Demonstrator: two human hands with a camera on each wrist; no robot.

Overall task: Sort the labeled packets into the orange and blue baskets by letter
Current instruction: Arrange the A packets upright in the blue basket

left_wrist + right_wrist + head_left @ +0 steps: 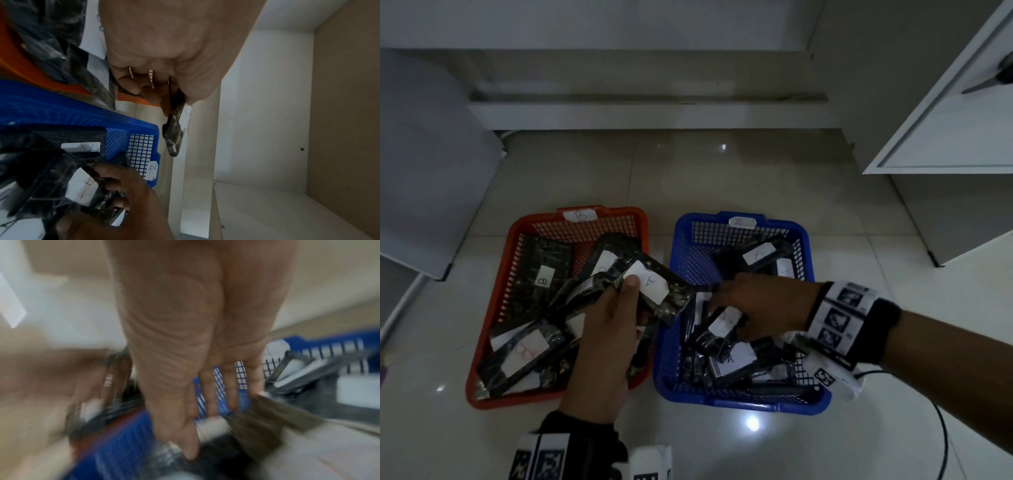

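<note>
black glossy packet (white label "a") pinched by left hand.

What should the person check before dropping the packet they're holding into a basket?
1. Packet's letter readable: ok, the held packet shows an A.
2. Left hand has a firm hold: ok, thumb presses the label, fingers curl underneath.
3. Right basket known: ok, the blue basket carries an A tag; the orange basket carries a B tag.
4. Packet over the blue basket: not ok, it mostly hangs over the orange one.
5. Right hand out of the way: not ok, it reaches into the blue basket.
6. Right hand's grip: cannot tell, blurred.
</note>
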